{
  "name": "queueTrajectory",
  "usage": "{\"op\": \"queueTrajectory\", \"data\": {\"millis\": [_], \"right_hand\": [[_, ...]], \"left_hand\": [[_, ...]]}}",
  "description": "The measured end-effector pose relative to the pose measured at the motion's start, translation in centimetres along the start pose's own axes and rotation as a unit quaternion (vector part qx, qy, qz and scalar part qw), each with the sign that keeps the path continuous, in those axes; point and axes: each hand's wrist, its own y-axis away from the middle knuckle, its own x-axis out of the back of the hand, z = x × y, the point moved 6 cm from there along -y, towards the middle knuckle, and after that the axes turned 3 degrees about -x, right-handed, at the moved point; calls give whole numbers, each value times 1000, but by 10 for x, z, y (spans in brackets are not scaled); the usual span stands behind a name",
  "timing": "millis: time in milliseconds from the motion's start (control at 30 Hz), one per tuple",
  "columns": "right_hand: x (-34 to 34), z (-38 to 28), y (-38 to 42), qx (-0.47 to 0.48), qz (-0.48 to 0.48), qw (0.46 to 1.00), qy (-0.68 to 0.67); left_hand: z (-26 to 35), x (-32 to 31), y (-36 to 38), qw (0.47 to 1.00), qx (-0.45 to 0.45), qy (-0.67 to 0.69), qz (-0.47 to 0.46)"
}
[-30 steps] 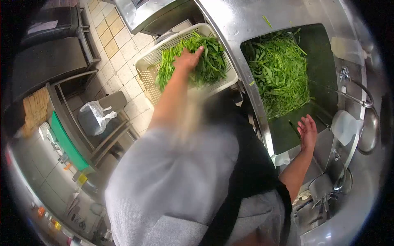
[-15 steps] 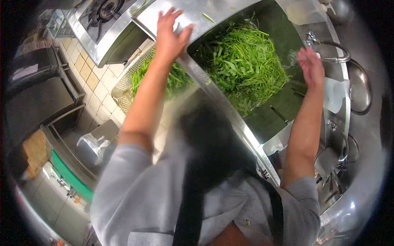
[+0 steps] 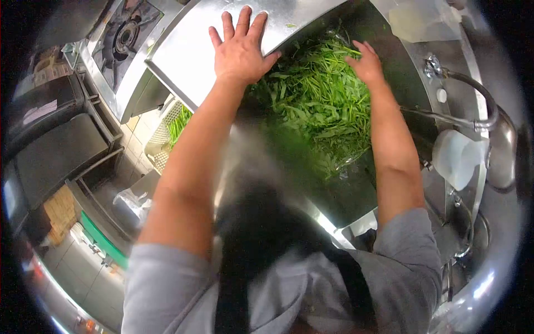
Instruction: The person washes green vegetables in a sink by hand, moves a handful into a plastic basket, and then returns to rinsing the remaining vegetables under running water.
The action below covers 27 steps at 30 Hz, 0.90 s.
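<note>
Fingers spread, my left hand (image 3: pixel 240 54) lies on the bare steel counter (image 3: pixel 183 53) at the sink's left edge. My right hand (image 3: pixel 368 64) is over the sink, at the upper right edge of a big heap of long-stemmed leafy greens (image 3: pixel 328 94). Its fingers are apart and lightly bent, with nothing held in them. The greens sit in the deep steel sink (image 3: pixel 409 72), wet at their lower edge. Beside my right forearm, a faucet spout (image 3: pixel 439 115) reaches over the sink; its tip is partly hidden by the arm.
A perforated basket (image 3: pixel 158 142) with more greens stands at floor level left of the sink. A gas burner (image 3: pixel 128 36) is at the upper left. A white plastic container (image 3: pixel 459 158) rests on the sink's right ledge, and a translucent sheet-like item (image 3: pixel 425 21) lies at the far corner.
My right hand has moved left from beside the faucet to the greens. The faucet spout sits lower in view. My left hand has come down flat on the counter, and the view has shifted.
</note>
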Motion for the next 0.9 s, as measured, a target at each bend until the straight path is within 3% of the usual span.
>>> {"op": "queueTrajectory", "data": {"millis": [67,133,200,267,300,333,400,533,600,633,700,733,800,833,900], "right_hand": [[-15,-29,0,31,34,998,47],[-29,-59,10,40,-62,977,199],[-45,-51,0,67,-53,978,192],[-57,-22,-23,-6,-118,977,175],[-56,-5,-29,40,-12,991,131],[-52,6,-32,39,-15,990,131],[-35,39,-34,-67,38,996,-39],[-24,116,-15,-109,64,979,-159],[-29,157,13,-179,33,928,-324],[-18,156,29,-184,38,929,-320],[-9,157,75,-316,35,821,-473],[9,139,94,-319,40,821,-471],[32,104,122,-351,-3,762,-544],[-4,173,109,-258,7,758,-598],[18,145,126,-260,-36,741,-618]], "left_hand": [[-9,-16,-2,1000,-3,-10,5],[-15,-24,-2,1000,-9,-3,10],[-12,-24,-2,1000,-16,-9,16],[-2,-11,-5,1000,-18,-11,12],[0,-9,-7,1000,-16,-5,11],[-1,-11,-6,1000,-16,-4,9],[-3,-13,-5,999,-22,-4,28],[-5,-15,-4,999,-22,3,26],[-6,-15,-3,999,-31,7,34],[-6,-17,-2,999,-26,9,28],[-10,-22,-1,999,-31,6,28],[-10,-23,0,999,-31,0,27],[-15,-28,-1,999,-29,2,25],[-17,-29,-1,1000,-22,-1,22],[-18,-30,-1,999,-28,11,17]]}}
